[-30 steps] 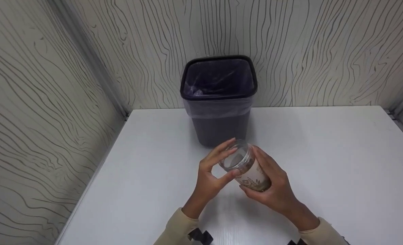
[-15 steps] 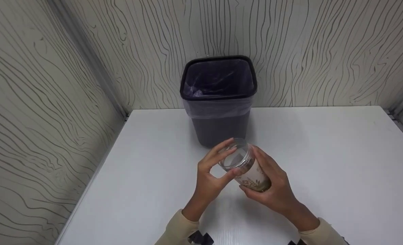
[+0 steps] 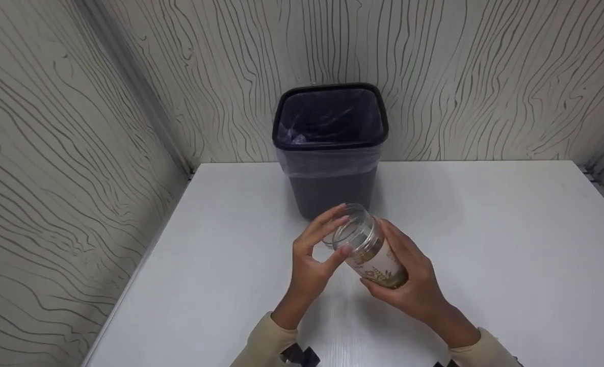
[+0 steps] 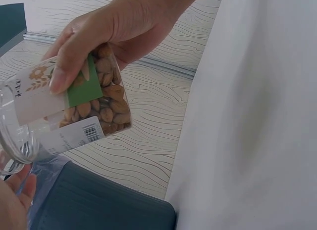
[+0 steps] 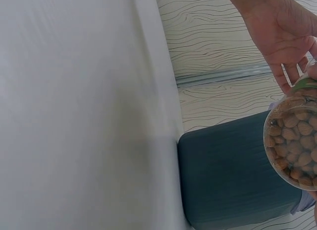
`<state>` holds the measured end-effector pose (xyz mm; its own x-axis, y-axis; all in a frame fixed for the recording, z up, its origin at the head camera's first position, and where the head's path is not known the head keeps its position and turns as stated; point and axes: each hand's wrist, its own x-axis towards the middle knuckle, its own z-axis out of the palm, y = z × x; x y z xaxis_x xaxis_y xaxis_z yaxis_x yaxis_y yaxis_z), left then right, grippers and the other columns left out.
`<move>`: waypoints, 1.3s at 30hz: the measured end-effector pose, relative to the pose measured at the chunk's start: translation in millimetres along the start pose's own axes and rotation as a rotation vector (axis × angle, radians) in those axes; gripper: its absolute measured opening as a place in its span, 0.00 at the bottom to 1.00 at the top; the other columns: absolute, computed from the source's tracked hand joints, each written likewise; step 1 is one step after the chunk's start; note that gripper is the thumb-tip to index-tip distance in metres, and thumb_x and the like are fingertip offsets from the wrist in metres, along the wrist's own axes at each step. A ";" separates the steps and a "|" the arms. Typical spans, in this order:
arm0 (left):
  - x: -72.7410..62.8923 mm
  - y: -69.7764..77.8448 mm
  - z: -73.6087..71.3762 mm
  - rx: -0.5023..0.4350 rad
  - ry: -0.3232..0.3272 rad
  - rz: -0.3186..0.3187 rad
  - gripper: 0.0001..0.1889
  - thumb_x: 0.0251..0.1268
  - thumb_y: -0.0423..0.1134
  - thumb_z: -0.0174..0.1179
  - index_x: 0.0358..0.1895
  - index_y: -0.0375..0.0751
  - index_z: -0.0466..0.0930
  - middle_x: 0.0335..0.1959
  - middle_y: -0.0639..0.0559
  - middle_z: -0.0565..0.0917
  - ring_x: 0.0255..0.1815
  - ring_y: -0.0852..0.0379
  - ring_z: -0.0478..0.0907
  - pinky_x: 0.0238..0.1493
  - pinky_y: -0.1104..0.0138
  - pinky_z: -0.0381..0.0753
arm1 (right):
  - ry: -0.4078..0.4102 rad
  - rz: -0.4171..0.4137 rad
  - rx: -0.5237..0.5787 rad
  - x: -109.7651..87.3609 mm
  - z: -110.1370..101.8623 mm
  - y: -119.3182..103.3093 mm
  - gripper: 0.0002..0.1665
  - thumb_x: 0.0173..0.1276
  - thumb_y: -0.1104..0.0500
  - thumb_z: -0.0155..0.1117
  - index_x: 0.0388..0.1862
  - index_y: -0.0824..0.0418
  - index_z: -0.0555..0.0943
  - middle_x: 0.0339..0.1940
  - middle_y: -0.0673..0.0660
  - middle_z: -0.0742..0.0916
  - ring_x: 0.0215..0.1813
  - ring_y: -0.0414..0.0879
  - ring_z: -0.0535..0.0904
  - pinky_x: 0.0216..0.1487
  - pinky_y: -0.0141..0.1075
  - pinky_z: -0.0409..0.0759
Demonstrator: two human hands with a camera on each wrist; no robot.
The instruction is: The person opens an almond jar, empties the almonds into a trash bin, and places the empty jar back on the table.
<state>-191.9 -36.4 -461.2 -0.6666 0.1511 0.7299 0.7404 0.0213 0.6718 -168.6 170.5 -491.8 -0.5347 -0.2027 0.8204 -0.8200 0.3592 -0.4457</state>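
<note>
My right hand (image 3: 409, 272) grips a clear plastic jar (image 3: 378, 262) round its body, tilted with its mouth up and to the left. In the left wrist view, almonds (image 4: 106, 103) lie toward the jar's bottom, beside a white and green label. My left hand (image 3: 314, 260) holds a clear lid (image 3: 351, 208) between thumb and fingers at the jar's mouth. That lid sits off-centre from the jar's rim, with a slight gap showing; whether they touch anywhere is hard to tell. The right wrist view shows the almonds through the jar's base (image 5: 294, 150).
A dark trash bin (image 3: 332, 191) with a translucent liner (image 3: 327, 160) stands behind the hands, near the back wall. The white table (image 3: 485, 244) spreads to both sides. Wood-patterned panels (image 3: 220, 66) close off the back and left.
The left hand has shifted slightly left and up with the clear lid, which has come away from the jar's rim. The right hand and jar have hardly moved.
</note>
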 end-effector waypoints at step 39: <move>8.7 -23.3 -15.8 -0.321 0.037 -0.760 0.32 0.84 0.59 0.33 0.64 0.38 0.78 0.55 0.44 0.87 0.36 0.47 0.89 0.23 0.71 0.77 | 0.013 0.043 -0.040 6.4 -27.2 -10.8 0.66 0.30 0.70 0.86 0.73 0.78 0.64 0.71 0.74 0.73 0.72 0.44 0.70 0.69 0.29 0.68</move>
<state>-216.2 -51.2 -468.5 -0.9824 0.1762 0.0620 0.0299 -0.1794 0.9833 -157.6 190.2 -472.0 -0.5667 -0.1743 0.8053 -0.7870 0.4037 -0.4665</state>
